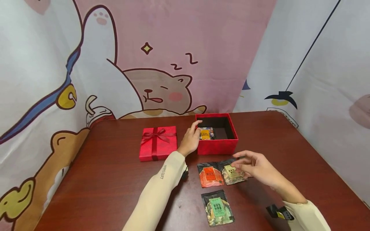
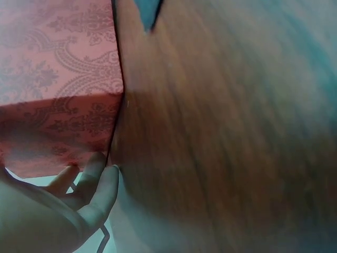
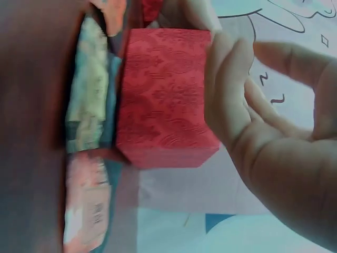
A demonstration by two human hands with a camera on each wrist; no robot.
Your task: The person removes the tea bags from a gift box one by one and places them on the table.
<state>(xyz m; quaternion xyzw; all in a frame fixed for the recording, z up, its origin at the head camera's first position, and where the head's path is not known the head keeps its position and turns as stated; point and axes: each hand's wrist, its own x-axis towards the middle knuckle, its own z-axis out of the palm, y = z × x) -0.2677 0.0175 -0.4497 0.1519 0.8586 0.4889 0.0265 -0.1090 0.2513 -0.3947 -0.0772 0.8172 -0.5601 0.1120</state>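
Note:
My left hand (image 1: 190, 138) touches the left side of a red gift box (image 1: 216, 147), its fingers fairly straight along the wall in the left wrist view. A packet with a yellow label (image 1: 205, 134) lies inside the box at the left. My right hand (image 1: 257, 168) hovers with loosely bent fingers and nothing visible between them, over a packet with a pale yellow-green label (image 1: 230, 171). Beside that lies an orange packet (image 1: 210, 175); a green-labelled packet (image 1: 218, 208) is nearer me. The right wrist view shows another pinkish-orange packet (image 3: 88, 205), mostly hidden by the right hand in the head view.
Left of the box lies its red lid (image 1: 166, 146) with a dark red ribbon bow. The brown table (image 1: 115, 179) reaches back to a cloth backdrop (image 1: 219, 48) printed with cartoon animals.

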